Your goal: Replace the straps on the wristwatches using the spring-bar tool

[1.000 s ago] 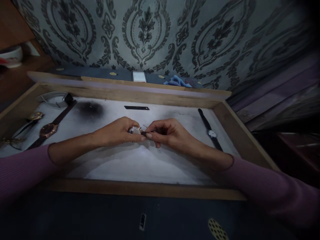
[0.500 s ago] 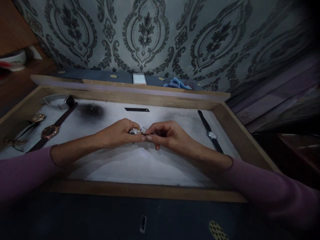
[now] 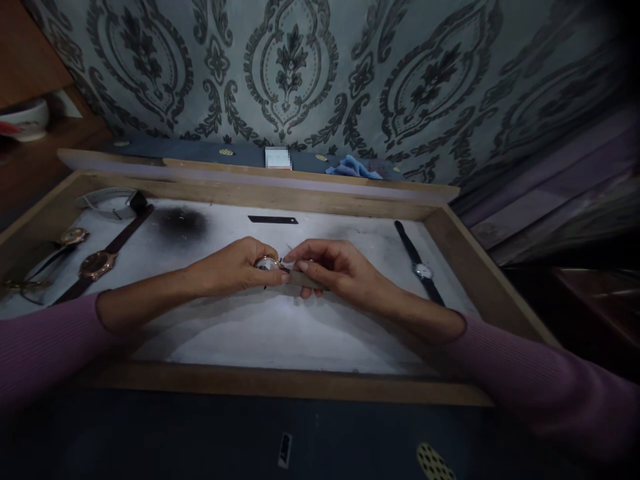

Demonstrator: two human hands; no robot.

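My left hand [image 3: 245, 267] is closed round a wristwatch [image 3: 267, 263], thumb and fingers on its round, shiny, light-faced case. Close beside it, my right hand [image 3: 330, 267] pinches a flat greyish-brown strip [image 3: 305, 280] that looks like the watch's strap, thumb on top and fingertips curled underneath. The strip reaches up to the case; whether it is joined there I cannot tell. A thin pin-like bit sticks up near the right fingertips, too small to name. Both hands are held over the white floor of a shallow wooden tray [image 3: 310, 387].
A black blade-like strip [image 3: 273, 219] lies behind my hands. At the left are a brown-strapped watch [image 3: 97, 265], a small gold watch [image 3: 74, 236] and a white strap [image 3: 107, 200]. A dark-strapped watch [image 3: 423, 271] lies right. Beyond the rim are a blue cloth [image 3: 353, 167] and a small white box [image 3: 278, 158].
My right hand has turned, so the broad face of the strip now shows under its thumb. Its fingers have shifted slightly. My left hand keeps the watch in nearly the same place.
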